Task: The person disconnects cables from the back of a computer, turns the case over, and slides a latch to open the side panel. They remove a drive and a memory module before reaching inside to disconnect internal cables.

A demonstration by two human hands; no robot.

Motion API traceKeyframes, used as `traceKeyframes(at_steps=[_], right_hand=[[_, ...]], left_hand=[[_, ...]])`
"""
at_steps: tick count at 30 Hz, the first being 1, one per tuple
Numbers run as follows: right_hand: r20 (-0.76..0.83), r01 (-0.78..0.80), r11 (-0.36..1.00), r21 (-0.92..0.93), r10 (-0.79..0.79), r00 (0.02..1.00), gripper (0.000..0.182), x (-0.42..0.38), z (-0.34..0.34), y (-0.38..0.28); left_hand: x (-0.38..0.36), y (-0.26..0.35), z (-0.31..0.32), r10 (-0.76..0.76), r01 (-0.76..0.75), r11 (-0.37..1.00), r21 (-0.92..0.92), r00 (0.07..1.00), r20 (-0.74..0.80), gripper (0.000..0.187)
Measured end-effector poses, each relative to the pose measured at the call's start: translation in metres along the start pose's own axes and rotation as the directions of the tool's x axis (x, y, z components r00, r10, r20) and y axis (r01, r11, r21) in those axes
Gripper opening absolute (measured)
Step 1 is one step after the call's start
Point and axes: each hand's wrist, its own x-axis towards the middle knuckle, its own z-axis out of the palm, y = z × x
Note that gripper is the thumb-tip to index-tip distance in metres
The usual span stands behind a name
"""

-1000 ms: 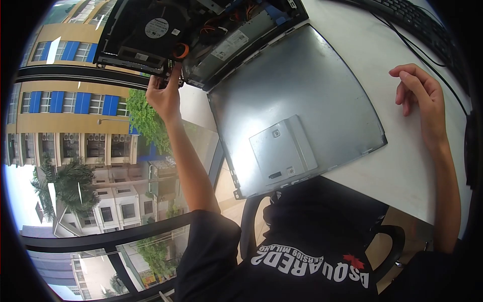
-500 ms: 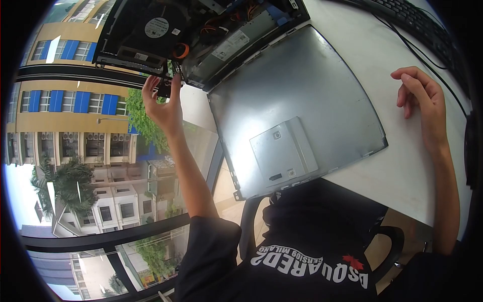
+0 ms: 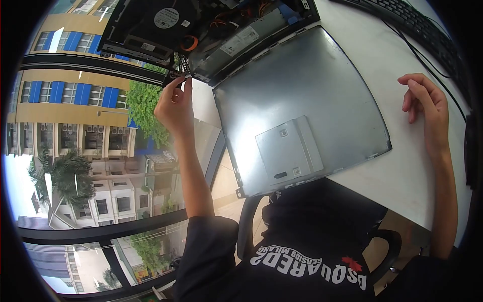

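Note:
An open computer case [image 3: 146, 46] shows a round-labelled fan, an orange ring, cables and a metal drive box inside. My left hand [image 3: 174, 103] is at the case's near corner, thumb and fingertips closed together at its edge; what they pinch is too small to make out. Beside the case, a large metal side panel [image 3: 322, 95] lies flat with a raised rectangular section near its lower edge. Over the white table [image 3: 359, 38], right of the panel, my right hand [image 3: 425, 103] hangs with loosely curled, parted fingers and holds nothing.
A black keyboard [image 3: 402, 22] and its cables [image 3: 415, 53] are at the upper right. On the left is a window with a dark frame [image 3: 90, 66]. A black chair [image 3: 247, 221] stands behind the panel's near edge.
The fingers of my left hand have closed together at the case corner, where they were apart before. The view has shifted slightly. My right hand keeps nearly the same pose.

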Motion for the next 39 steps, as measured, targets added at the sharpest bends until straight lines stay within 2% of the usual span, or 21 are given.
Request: traceKeyframes(at_steps=[3, 7, 12, 15, 18, 24, 30, 33, 39], right_hand=[[-0.003, 0.003, 1.000, -0.007, -0.003, 1.000, 0.031, -0.001, 0.000, 0.000], [0.002, 0.008, 1.000, -0.016, -0.008, 1.000, 0.030, -0.001, 0.001, -0.001], [0.007, 0.009, 1.000, -0.016, -0.009, 1.000, 0.030, -0.001, 0.001, -0.001], [-0.001, 0.009, 1.000, -0.022, -0.009, 1.000, 0.030, -0.001, 0.001, -0.002], [-0.002, 0.009, 1.000, -0.017, -0.009, 1.000, 0.030, -0.001, 0.001, -0.002], [0.008, 0.010, 1.000, -0.002, -0.010, 1.000, 0.029, 0.000, 0.001, 0.000], [0.005, 0.009, 1.000, 0.002, -0.009, 1.000, 0.028, -0.001, 0.002, -0.002], [0.011, 0.009, 1.000, 0.005, -0.009, 1.000, 0.028, -0.001, 0.001, -0.002], [0.007, 0.023, 1.000, -0.011, -0.023, 1.000, 0.028, -0.001, 0.001, -0.001]], left_hand=[[0.009, 0.001, -0.003, -0.063, 0.063, 0.998, -0.003, 0.996, 0.069, 0.014], [0.016, 0.004, -0.009, -0.129, 0.150, 0.973, -0.176, 0.984, 0.124, 0.016], [0.025, 0.001, -0.011, -0.267, 0.317, 0.868, -0.382, 0.947, 0.179, 0.012], [0.032, -0.002, -0.015, -0.260, 0.322, 0.875, -0.363, 0.943, 0.209, 0.013], [0.035, 0.009, -0.023, -0.336, 0.420, 0.829, -0.369, 0.902, 0.272, 0.013], [0.032, 0.007, -0.018, -0.264, 0.306, 0.908, -0.287, 0.948, 0.177, 0.012], [0.025, 0.008, -0.011, -0.333, 0.345, 0.890, -0.297, 0.938, 0.094, 0.014], [0.023, 0.007, -0.008, -0.353, 0.361, 0.833, -0.420, 0.930, 0.100, 0.015], [0.031, 0.004, -0.021, -0.342, 0.386, 0.861, -0.330, 0.921, 0.186, 0.016]])
